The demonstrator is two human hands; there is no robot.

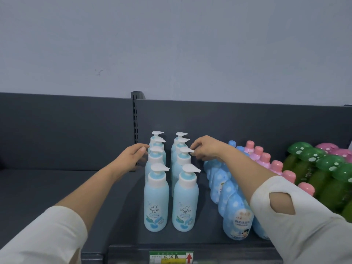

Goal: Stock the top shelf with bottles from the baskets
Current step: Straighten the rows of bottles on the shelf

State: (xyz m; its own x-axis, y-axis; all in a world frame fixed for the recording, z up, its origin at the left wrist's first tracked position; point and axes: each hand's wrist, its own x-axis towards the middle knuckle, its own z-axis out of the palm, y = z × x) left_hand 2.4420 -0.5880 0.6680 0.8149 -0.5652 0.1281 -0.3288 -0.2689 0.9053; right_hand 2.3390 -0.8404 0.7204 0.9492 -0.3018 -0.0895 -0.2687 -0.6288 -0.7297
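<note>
Where the top shelf (123, 216) crosses the lower half of the frame, eight pale blue pump bottles (156, 204) stand upright at centre in two columns of four, running from the front edge back toward the dark rear panel. The right hand (206, 149), just right of centre, has its fingertips (194, 153) curled and pinched on the white spout (187, 150) of the third bottle (182, 161) back in the right column, apparently to turn the spout into line with the others. The left hand (132, 156), just left of centre, lies beside the left column with fingers loosely extended and holding nothing; whether the fingers touch a bottle cannot be told. To the right of the columns stand rows of blue dotted bottles (236, 216), then pink-capped bottles (263, 158), then green mushroom-capped bottles (314, 159) at the right edge. A slotted post (135, 115) rises behind the left column, and a price label (171, 257) sits on the front lip at bottom centre. The baskets are out of view. Judged from this arrangement, stocking is well advanced: the pump bottles are placed and only being tidied, while room appears to remain on the shelf left of them. How many bottles remain in the baskets cannot be determined.
</note>
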